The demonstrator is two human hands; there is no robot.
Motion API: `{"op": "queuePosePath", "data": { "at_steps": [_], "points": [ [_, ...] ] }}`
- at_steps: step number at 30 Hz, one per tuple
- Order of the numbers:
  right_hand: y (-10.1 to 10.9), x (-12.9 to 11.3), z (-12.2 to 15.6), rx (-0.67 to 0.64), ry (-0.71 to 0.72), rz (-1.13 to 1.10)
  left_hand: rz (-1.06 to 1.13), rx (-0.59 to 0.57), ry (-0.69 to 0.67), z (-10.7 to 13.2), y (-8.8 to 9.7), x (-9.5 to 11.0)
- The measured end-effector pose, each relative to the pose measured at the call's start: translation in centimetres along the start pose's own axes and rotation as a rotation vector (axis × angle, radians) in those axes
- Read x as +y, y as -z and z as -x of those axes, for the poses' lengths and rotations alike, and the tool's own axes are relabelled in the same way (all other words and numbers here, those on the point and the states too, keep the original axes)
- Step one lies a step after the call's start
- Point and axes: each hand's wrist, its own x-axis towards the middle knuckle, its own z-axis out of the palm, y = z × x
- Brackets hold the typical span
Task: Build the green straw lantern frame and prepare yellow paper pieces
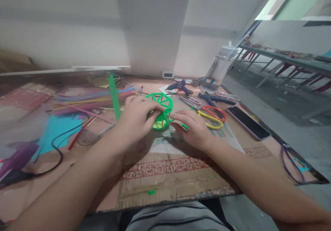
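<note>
A small cage-like frame of bright green strips (171, 103), with thin brown uprights, stands on a white sheet (227, 141) over cardboard. My left hand (138, 115) is closed on its left side, thumb and fingers at its rim, hiding part of it. On the other side, my right hand (192, 127) is closed, its fingertips at the frame's right edge. A short green strip (184, 126) shows among the right fingers; how far it runs behind them is hidden. An upright green piece (114, 98) stands just behind my left hand.
Scissors (212, 117), pliers (217, 98), a blue glue gun (181, 86) and a water bottle (219, 67) lie or stand behind my right hand. A phone (248, 123) is farther right. Colored strips (90, 99) and a purple glue gun (20, 158) with its cord are left.
</note>
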Motion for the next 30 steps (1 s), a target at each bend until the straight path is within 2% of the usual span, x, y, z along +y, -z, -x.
{"op": "queuePosePath", "data": {
  "at_steps": [2,4,11,30],
  "points": [
    [0.06,-0.07,-0.24,-0.006,0.159,0.148,0.006,0.001,-0.004,-0.09,-0.10,-0.16],
    [-0.05,-0.37,-0.47,-0.003,0.216,0.227,0.012,0.004,-0.015,-0.14,-0.18,-0.22],
    [-0.39,-0.77,-0.49,-0.044,0.202,0.246,0.018,-0.013,-0.008,-0.23,-0.28,-0.18],
    [-0.13,-0.50,-0.39,-0.034,0.248,0.343,0.023,-0.010,-0.006,-0.27,-0.35,-0.31]
  ]
}}
